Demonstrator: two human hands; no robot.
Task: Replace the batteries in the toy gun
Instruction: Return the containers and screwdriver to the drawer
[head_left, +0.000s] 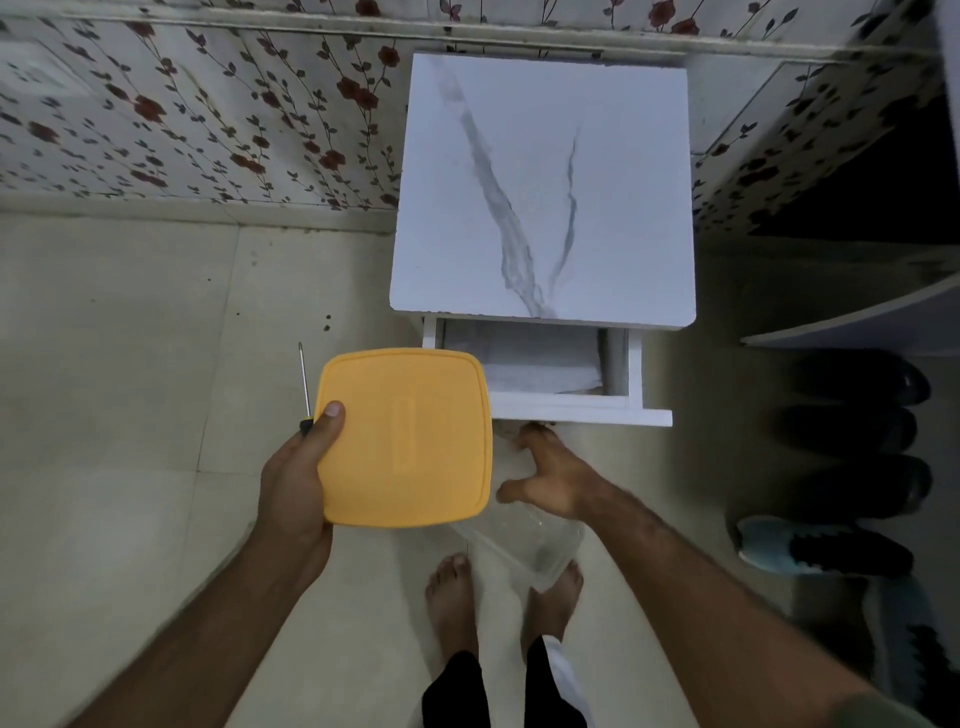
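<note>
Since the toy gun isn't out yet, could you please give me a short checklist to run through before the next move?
1. Screwdriver in hand: ok, the left hand grips it together with the yellow lid.
2. Drawer open: ok, pulled out under the marble-patterned table.
3. Clear container held securely: cannot tell, the right hand is over it with fingers spread, and it is blurred.
4. Batteries in view: not ok, none visible.
5. Toy gun in view: not ok, not seen anywhere.
6. Table top free as a work surface: ok.
</note>
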